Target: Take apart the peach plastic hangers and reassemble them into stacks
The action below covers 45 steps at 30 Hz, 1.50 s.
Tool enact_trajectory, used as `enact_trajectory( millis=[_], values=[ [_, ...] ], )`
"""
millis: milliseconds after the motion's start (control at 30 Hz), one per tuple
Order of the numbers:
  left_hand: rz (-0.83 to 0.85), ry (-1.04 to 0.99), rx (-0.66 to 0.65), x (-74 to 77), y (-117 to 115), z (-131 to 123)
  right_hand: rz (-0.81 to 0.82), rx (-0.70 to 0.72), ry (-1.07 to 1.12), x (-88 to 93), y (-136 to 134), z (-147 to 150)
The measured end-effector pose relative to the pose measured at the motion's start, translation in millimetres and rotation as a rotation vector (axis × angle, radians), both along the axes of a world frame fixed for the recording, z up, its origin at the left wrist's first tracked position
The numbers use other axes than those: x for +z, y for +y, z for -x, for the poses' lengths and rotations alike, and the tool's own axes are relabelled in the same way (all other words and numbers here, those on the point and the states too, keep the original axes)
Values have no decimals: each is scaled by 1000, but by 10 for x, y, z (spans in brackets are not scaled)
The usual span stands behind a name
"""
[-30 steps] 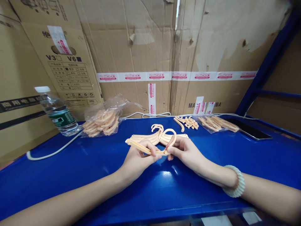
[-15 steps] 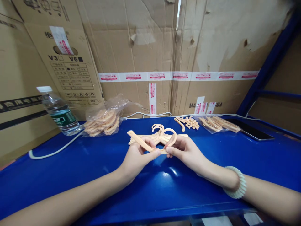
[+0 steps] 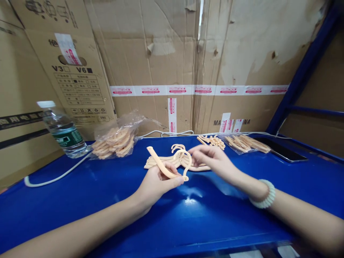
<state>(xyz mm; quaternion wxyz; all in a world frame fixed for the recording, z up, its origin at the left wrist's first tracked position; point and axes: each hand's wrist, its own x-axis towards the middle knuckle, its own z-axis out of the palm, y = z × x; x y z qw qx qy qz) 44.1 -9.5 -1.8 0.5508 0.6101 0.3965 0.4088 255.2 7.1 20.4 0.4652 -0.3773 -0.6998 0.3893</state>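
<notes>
My left hand [image 3: 158, 179] is closed round a peach-coloured plastic hanger arm [image 3: 161, 165], which slants up to the left. A curved hanger hook [image 3: 189, 161] is joined to its lower end, near my thumb tip. My right hand [image 3: 211, 157] is off this piece, raised over the table to its right, with loosely bent fingers and nothing visible in them. Beyond both hands lies a stack of peach hangers [image 3: 163, 161] with hooks pointing away; the held hook and my right hand partly cover it.
A pile of loose hooks [image 3: 215, 141] lies at the back, beside a clear bag of straight arms [image 3: 245, 143] and a black phone [image 3: 281, 149]. Back left are a bag of peach parts [image 3: 114, 141] and a water bottle [image 3: 63, 132]. A white cable [image 3: 53, 175] runs behind; cardboard [image 3: 156, 64] walls the back.
My right hand has let go of the hook's lower end and moved up and away to the right. My left hand keeps the hanger arm, now tilted more steeply.
</notes>
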Motion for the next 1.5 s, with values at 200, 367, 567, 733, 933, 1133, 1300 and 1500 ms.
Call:
enact_trajectory(
  millis=[200, 367, 567, 733, 933, 1133, 1300, 1500],
  values=[
    [18, -88, 0, 6, 12, -2, -428, -249, -691, 25, 572, -744],
    [94, -191, 8, 51, -9, -18, -453, -134, -843, -136, 735, -857],
    [137, -237, 19, 76, -10, -13, -493, -149, -767, -127, 701, -759],
    [144, -250, 15, 84, -20, -2, -376, -316, -353, 34, 498, -631],
    [64, -258, 16, 74, -9, -10, 114, -135, 349, 122, 111, -255],
    [54, -269, 29, 56, 9, -7, 409, 10, 531, -9, -107, 57],
    [24, -275, -15, 54, 26, -3, 453, 5, 616, -99, -144, 121],
    [18, -239, -8, 58, 26, -15, 443, 45, 550, -106, -172, 136]
  ],
)
